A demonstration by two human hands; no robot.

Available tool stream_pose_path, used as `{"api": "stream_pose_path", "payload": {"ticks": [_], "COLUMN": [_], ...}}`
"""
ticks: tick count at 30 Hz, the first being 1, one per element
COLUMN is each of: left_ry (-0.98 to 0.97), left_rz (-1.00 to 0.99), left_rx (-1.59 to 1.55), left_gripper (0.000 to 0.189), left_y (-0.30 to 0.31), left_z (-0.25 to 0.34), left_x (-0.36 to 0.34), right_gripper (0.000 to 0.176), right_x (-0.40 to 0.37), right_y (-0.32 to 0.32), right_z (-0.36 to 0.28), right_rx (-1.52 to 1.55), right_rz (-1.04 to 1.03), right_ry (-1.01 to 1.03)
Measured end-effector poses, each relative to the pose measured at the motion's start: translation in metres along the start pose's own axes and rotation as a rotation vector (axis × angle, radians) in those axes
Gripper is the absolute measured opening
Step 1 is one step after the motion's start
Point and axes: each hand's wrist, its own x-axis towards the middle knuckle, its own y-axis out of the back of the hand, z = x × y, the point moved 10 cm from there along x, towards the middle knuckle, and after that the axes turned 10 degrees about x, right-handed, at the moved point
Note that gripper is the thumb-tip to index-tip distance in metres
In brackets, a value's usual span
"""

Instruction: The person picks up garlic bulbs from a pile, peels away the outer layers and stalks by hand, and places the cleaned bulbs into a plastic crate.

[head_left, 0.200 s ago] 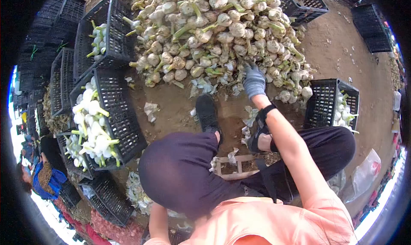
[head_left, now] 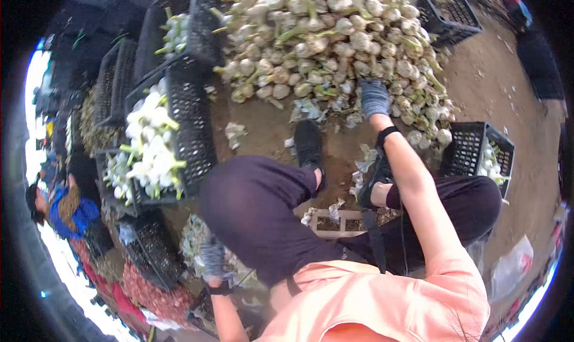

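A big heap of garlic bulbs [head_left: 323, 37], soil-marked and with cut stalks, lies on the ground in front. Its lower right edge meets my right hand [head_left: 375, 98], in a grey glove. Those fingertips are hidden among the bulbs, so any grip there is not visible. Down beside my bent left leg is my left hand [head_left: 213, 259], also gloved and smeared by motion. It is nearest to a pile of loose garlic skins [head_left: 194, 240]; its fingers cannot be made out.
Crates of cleaned white garlic [head_left: 152, 142] stand to the left. Another black crate [head_left: 463, 147] is at the right. Below my legs sits a wooden frame [head_left: 327, 221]. A plastic bag [head_left: 512, 267] lies right, and another person [head_left: 69, 207] is at far left.
The view has shifted, so the heap and crates sit further right. My left hand has come into view beside my left leg. My right hand stays at the heap's edge.
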Motion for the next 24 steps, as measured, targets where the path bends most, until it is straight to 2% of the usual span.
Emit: {"api": "stream_pose_path", "payload": {"ticks": [1, 3, 4, 5, 7, 9, 10, 11, 13, 15, 16, 17, 18, 19, 21, 22, 23, 24], "left_ry": [-0.092, -0.282, -0.414, -0.445, -0.584, -0.567, -0.497, -0.408, -0.337, -0.364, -0.358, -0.438, -0.515, -0.514, -0.396, -0.328, -0.414, -0.340], "left_rz": [0.169, 0.504, 0.625, 0.697, 0.634, 0.411, 0.262, 0.082, -0.292, -0.291, -0.283, -0.232, -0.189, -0.206, -0.425, -0.389, -0.421, -0.501], "left_rx": [0.311, 0.333, 0.301, 0.200, 0.252, 0.097, 0.008, -0.018, -0.345, -0.341, -0.363, -0.182, 0.002, -0.013, -0.400, -0.429, -0.575, -0.626], "left_gripper": [0.033, 0.029, 0.028, 0.029, 0.032, 0.034, 0.030, 0.031, 0.065, 0.073, 0.073, 0.070, 0.068, 0.068, 0.069, 0.059, 0.052, 0.054], "left_y": [-0.006, 0.021, 0.022, 0.019, -0.008, -0.057, -0.086, -0.121, -0.193, -0.239, -0.256, -0.271, -0.280, -0.284, -0.303, -0.302, -0.302, -0.311], "left_z": [0.104, 0.174, 0.206, 0.227, 0.267, 0.283, 0.277, 0.268, 0.259, 0.234, 0.219, 0.214, 0.217, 0.223, 0.225, 0.213, 0.215, 0.195], "left_x": [-0.035, -0.081, -0.109, -0.132, -0.163, -0.170, -0.159, -0.145, -0.121, -0.086, -0.070, -0.055, -0.049, -0.047, -0.048, -0.044, -0.041, -0.028], "right_gripper": [0.041, 0.041, 0.041, 0.041, 0.038, 0.036, 0.036, 0.043, 0.044, 0.041, 0.042, 0.043, 0.045, 0.046, 0.049, 0.052, 0.055, 0.058], "right_x": [-0.001, -0.004, -0.009, -0.015, -0.028, -0.040, -0.053, -0.058, -0.095, -0.129, -0.150, -0.168, -0.179, -0.191, -0.202, -0.204, -0.207, -0.204], "right_y": [-0.006, 0.000, 0.007, 0.014, 0.036, 0.072, 0.096, 0.105, 0.175, 0.206, 0.232, 0.255, 0.254, 0.267, 0.243, 0.232, 0.220, 0.216], "right_z": [0.001, -0.005, -0.005, -0.006, -0.020, -0.042, -0.054, -0.062, -0.109, -0.126, -0.140, -0.154, -0.154, -0.165, -0.158, -0.151, -0.142, -0.135], "right_rx": [-0.046, 0.065, 0.145, 0.226, 0.284, 0.573, 0.566, 0.639, 0.771, 0.944, 0.887, 0.829, 0.939, 1.035, 0.810, 0.942, 1.077, 1.141], "right_rz": [-0.071, -0.106, -0.161, -0.216, -0.147, 0.003, -0.004, 0.051, 0.112, 0.226, 0.269, 0.320, 0.316, 0.318, 0.237, 0.125, 0.018, 0.019], "right_ry": [-0.003, 0.047, -0.022, -0.092, -0.078, 0.013, -0.048, -0.027, 0.124, 0.232, 0.274, 0.314, 0.320, 0.381, 0.342, 0.270, 0.194, 0.267]}}
